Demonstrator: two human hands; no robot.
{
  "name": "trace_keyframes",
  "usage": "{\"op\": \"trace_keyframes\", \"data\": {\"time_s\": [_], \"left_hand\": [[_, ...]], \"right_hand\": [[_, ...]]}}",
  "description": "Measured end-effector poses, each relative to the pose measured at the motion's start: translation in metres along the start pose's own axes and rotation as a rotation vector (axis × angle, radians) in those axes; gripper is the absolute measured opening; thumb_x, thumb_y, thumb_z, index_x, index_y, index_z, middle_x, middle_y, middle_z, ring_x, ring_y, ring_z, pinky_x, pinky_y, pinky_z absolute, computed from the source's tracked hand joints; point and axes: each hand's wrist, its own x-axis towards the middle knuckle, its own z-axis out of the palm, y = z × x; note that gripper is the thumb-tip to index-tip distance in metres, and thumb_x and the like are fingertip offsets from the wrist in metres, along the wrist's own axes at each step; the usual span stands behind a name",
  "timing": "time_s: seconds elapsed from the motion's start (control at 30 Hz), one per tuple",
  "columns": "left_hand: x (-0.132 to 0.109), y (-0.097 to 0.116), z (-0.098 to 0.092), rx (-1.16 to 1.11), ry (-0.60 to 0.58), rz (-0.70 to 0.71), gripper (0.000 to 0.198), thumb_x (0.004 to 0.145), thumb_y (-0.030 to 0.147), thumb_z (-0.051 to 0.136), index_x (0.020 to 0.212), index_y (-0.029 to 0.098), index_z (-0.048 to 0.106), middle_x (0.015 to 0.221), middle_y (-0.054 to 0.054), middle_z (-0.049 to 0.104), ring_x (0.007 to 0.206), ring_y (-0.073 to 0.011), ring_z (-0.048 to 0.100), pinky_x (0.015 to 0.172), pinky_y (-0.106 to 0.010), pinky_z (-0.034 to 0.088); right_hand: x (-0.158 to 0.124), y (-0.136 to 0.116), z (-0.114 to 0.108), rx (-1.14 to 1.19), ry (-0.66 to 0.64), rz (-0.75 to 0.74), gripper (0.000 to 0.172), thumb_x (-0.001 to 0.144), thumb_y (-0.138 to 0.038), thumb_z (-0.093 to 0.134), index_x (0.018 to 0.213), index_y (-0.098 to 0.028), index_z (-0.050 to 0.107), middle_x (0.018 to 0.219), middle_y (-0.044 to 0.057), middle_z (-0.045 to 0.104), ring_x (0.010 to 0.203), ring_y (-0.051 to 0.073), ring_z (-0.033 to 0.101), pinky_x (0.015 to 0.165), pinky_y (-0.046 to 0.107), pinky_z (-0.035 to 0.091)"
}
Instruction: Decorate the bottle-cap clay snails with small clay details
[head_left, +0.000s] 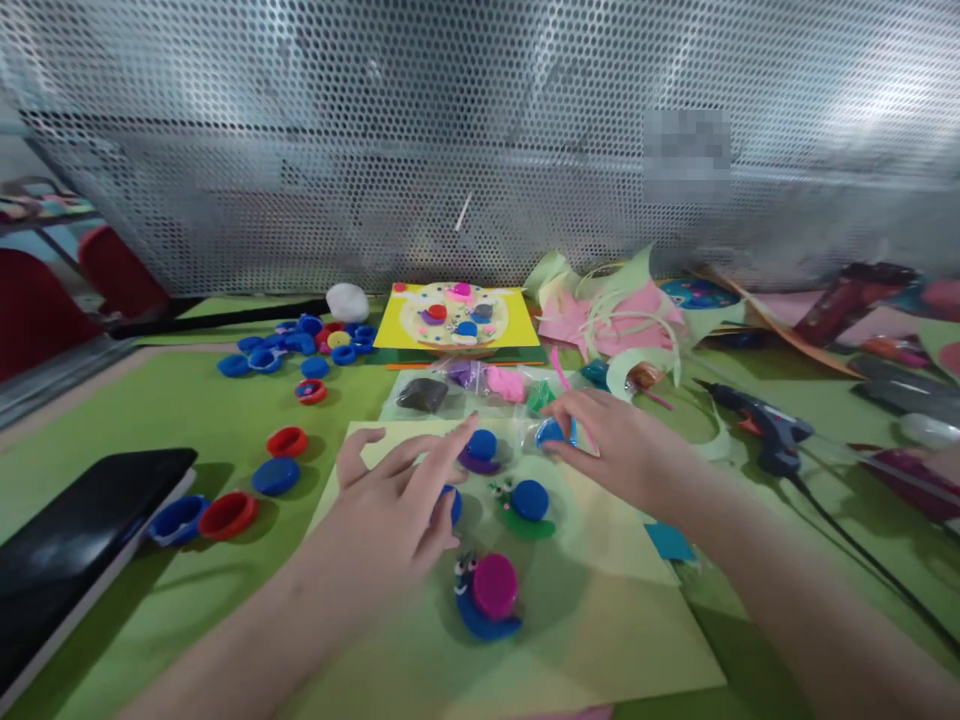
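My left hand (397,495) hovers over the pale yellow sheet (600,620) with its fingers apart, partly covering a blue bottle cap (452,505). At the sheet's far edge, the thumb and fingers of my right hand (600,435) close on a small clear bag of blue clay (551,432). Lying on the sheet are a snail with a magenta cap shell and blue clay body (487,598), a snail with a blue cap and green body (529,505), and a blue cap on purple clay (480,450).
Bags of grey clay (422,395) and pink clay (506,382) lie behind the sheet. A yellow card with a decorated disc (461,318) stands farther back. Bottle caps (300,340) and a phone (82,540) are left; paper scraps (611,310) and a corded glue gun (772,425) are right.
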Motion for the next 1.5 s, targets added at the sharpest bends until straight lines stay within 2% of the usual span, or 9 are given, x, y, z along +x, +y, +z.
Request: {"op": "trace_keyframes", "data": {"time_s": [0.13,0.3,0.4,0.57,0.77,0.93,1.03,1.23,1.5], "left_hand": [[0.002,-0.001,0.002,-0.069,0.039,-0.041,0.052,0.089,0.02,0.04,0.14,0.027,0.03,0.092,0.001,0.075,0.105,-0.0246,0.065,0.104,-0.049,0.029],[0.005,0.005,0.003,-0.135,0.121,-0.106,0.057,0.086,0.017,0.047,0.138,0.028,0.026,0.096,0.0,0.076,0.112,-0.0247,0.061,0.103,-0.054,0.022],[0.006,0.007,0.002,-0.188,0.23,-0.161,0.06,0.087,0.02,0.05,0.139,0.026,0.021,0.096,-0.002,0.075,0.114,-0.0243,0.059,0.1,-0.054,0.026],[0.005,0.012,-0.005,-0.255,0.361,-0.187,0.054,0.085,0.02,0.053,0.135,0.024,0.031,0.095,-0.004,0.074,0.114,-0.0247,0.058,0.099,-0.049,0.032],[0.002,0.019,-0.012,-0.295,0.346,-0.196,0.054,0.085,0.017,0.052,0.135,0.024,0.033,0.089,-0.002,0.073,0.112,-0.0249,0.056,0.097,-0.052,0.034],[-0.002,0.02,-0.016,-0.315,0.394,-0.181,0.055,0.085,0.023,0.054,0.136,0.022,0.032,0.086,-0.002,0.074,0.113,-0.0254,0.055,0.1,-0.052,0.03],[-0.003,0.02,-0.018,-0.299,0.361,-0.176,0.055,0.083,0.021,0.055,0.134,0.023,0.035,0.089,-0.002,0.073,0.109,-0.0252,0.058,0.098,-0.051,0.032],[-0.001,0.021,-0.025,-0.314,0.381,-0.195,0.052,0.084,0.021,0.053,0.133,0.02,0.035,0.091,-0.003,0.073,0.117,-0.0262,0.054,0.1,-0.051,0.031],[-0.001,0.021,-0.026,-0.311,0.322,-0.178,0.051,0.08,0.022,0.056,0.129,0.026,0.039,0.078,0.005,0.073,0.092,-0.0228,0.066,0.097,-0.05,0.033]], "right_hand": [[0.008,0.009,0.012,-0.086,-0.004,0.049,0.015,0.084,-0.026,0.065,0.088,-0.014,0.057,0.083,0.004,0.064,0.081,0.021,0.062,0.07,0.036,0.051],[0.011,0.003,0.022,-0.095,0.042,0.006,0.016,0.09,-0.029,0.058,0.092,-0.014,0.061,0.088,0.002,0.064,0.078,0.016,0.063,0.071,0.035,0.052],[0.006,-0.009,0.014,-0.018,0.144,-0.09,0.008,0.083,-0.017,0.064,0.082,-0.017,0.056,0.084,0.003,0.066,0.083,0.02,0.062,0.074,0.037,0.051],[-0.008,-0.029,0.003,0.143,0.272,-0.331,0.028,0.078,-0.009,0.066,0.071,-0.023,0.042,0.102,0.007,0.071,0.097,0.023,0.062,0.08,0.038,0.051],[-0.013,-0.033,0.005,0.223,0.341,-0.423,0.029,0.079,-0.007,0.063,0.075,-0.024,0.04,0.095,0.007,0.073,0.094,0.023,0.064,0.071,0.035,0.055],[-0.01,-0.033,0.003,0.228,0.375,-0.431,0.027,0.083,-0.011,0.062,0.074,-0.024,0.04,0.103,0.009,0.073,0.092,0.024,0.064,0.074,0.039,0.055],[-0.01,-0.034,0.003,0.228,0.381,-0.451,0.027,0.083,-0.011,0.061,0.074,-0.024,0.04,0.102,0.008,0.073,0.09,0.024,0.064,0.074,0.039,0.055],[-0.013,-0.036,0.003,0.224,0.397,-0.464,0.026,0.085,-0.014,0.061,0.074,-0.024,0.041,0.103,0.009,0.073,0.098,0.024,0.063,0.079,0.039,0.056],[-0.013,-0.039,0.002,0.205,0.422,-0.5,0.023,0.085,-0.013,0.061,0.075,-0.024,0.043,0.1,0.008,0.074,0.091,0.022,0.065,0.075,0.036,0.056]]}}
